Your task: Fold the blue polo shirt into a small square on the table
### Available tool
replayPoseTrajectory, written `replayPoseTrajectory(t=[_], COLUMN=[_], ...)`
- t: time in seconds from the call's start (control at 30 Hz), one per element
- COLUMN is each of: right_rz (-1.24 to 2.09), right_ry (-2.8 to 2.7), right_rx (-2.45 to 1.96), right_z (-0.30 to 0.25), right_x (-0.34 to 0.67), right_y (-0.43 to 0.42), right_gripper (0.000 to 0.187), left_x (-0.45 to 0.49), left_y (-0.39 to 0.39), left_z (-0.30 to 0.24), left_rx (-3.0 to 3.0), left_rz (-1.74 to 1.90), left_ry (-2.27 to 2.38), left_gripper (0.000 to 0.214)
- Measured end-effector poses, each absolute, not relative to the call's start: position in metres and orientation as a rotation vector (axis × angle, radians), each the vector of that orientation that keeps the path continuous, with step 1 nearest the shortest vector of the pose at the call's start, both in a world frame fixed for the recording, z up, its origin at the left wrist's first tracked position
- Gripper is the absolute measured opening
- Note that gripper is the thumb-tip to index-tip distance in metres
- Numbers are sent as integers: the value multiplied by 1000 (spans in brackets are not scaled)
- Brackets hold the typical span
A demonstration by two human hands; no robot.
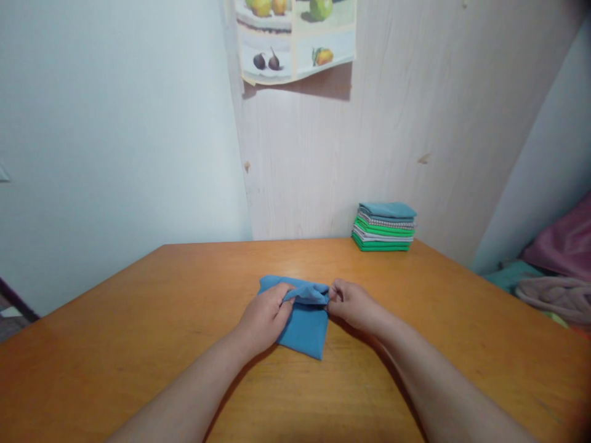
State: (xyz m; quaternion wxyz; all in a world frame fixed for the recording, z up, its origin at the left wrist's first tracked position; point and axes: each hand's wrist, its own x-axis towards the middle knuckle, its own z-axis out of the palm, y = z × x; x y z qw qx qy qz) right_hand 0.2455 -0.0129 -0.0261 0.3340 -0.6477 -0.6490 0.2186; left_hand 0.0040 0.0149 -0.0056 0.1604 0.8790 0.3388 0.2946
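A blue cloth [305, 329] lies partly folded on the table in front of me, its upper layer lifted and bunched between my hands. My left hand [268, 314] grips that raised layer from the left, thumb on top, and covers part of the cloth's left side. On the right, my right hand [348, 303] pinches the cloth's edge between thumb and curled fingers. The cloth's near corner rests flat on the wood, pointing toward me.
Toward the back right of the wooden table [207, 277] stands a stack of folded cloths [385, 227] in blue, green, grey and a checked pattern. A wall with a fruit poster [295, 43] rises behind the table. Bundled fabrics [554, 295] lie beyond the right edge.
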Motion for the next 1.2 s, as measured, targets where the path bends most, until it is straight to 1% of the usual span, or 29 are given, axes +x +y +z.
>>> replayPoseTrajectory(t=[0.1,0.2,0.27,0.37,0.43,0.5,0.57,0.63,0.77,0.93,1.13,1.2], right_rz=[520,494,537,690,747,729,729,736,624,643,593,568], right_ry=[-1738,-1748,-1758,-1853,-1917,-1930,-1942,-1947,-1867,-1826,-1916,-1965], right_rx=[-1711,-1765,-1773,-1715,-1671,-1672,-1667,-1678,-1804,-1841,-1938,-1961], right_z=[-26,-25,-23,-16,-12,-9,-7,-6,-8,-9,-6,-3], right_x=[245,245,245,245,244,242,241,240,238,237,236,235], right_y=[-13,-15,-17,-22,-25,-27,-29,-30,-31,-31,-30,-30], right_gripper=[11,13,13,14,17,17,19,24,37,36,37,38], left_x=[3,2,2,2,3,3,4,4,4,2,1,3], left_y=[14,14,13,11,10,8,8,8,9,4,-7,-12], left_z=[-5,-6,-5,-5,-5,-5,-6,-5,-1,9,15,17], left_rx=[2560,2601,2622,2672,2715,2758,2793,2818,2867,2955,3066,3080], left_rz=[842,848,838,789,744,707,678,665,670,643,394,359], left_ry=[980,990,1001,1017,1024,1015,993,988,1047,1093,1108,1113], left_gripper=[27,29,28,26,30,34,32,27,22,20,18,21])
